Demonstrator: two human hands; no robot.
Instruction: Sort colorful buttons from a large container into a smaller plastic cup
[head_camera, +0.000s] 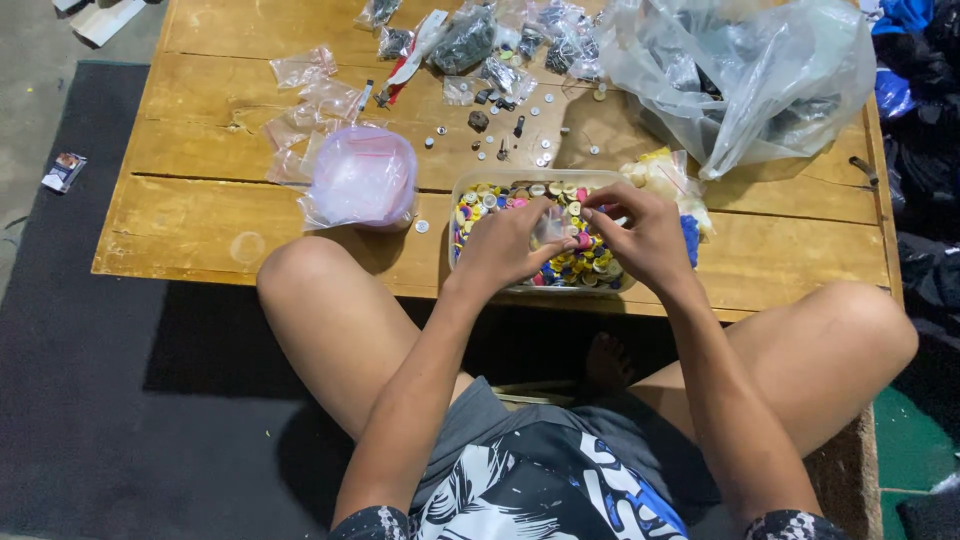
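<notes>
A clear plastic tub (470, 183) full of several small coloured buttons (480, 200) stands near the front edge of a low wooden table (200, 225). Both hands hover over the tub. My left hand (505, 245) and my right hand (640, 235) together pinch a small clear plastic bag (553, 226) between their fingertips, just above the buttons. What is inside the bag is too small to tell.
A round pink-lidded container (362, 178) sits left of the tub. Several small clear bags (305, 100), loose metal bits (500, 125) and a large crumpled plastic bag (745, 70) lie farther back. My bare knees (300, 275) press against the table's front edge.
</notes>
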